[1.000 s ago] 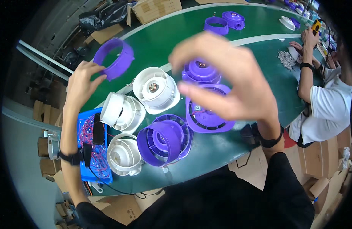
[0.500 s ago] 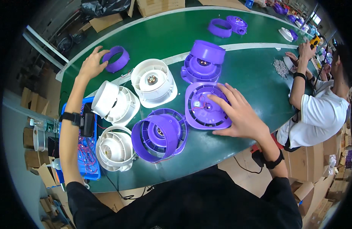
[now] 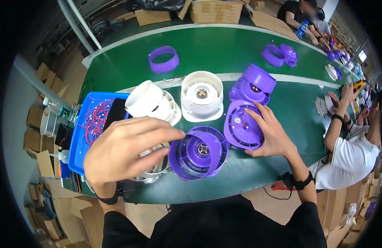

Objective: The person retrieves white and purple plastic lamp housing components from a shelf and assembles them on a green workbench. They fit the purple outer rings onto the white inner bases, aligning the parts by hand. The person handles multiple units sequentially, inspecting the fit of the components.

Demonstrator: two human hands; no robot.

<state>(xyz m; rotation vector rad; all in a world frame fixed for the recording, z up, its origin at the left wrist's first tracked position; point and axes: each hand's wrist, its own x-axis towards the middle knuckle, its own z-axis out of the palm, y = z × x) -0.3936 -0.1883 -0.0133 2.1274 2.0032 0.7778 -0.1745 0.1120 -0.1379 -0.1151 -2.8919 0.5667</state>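
Note:
My right hand grips the right rim of a round-cornered purple housing, fingers over its top edge and thumb below. Tilted a little, the housing shows slots around its edge and thin wires inside. My left hand hovers with fingers apart, holding nothing, its fingertips close to a purple ring that leans over a purple finned housing. Beneath the left hand a white housing is mostly hidden. Behind stand an upright white finned housing and a white one with a tilted white ring.
A purple housing with a ring on top stands behind my right hand. A lone purple ring lies farther back. At left, a blue tray holds pink wires and a black device. A co-worker in white works at right.
My left hand has left the lone purple ring and come back toward me, over the front white housing. The purple housing in my right hand is now tilted. The view has shifted left.

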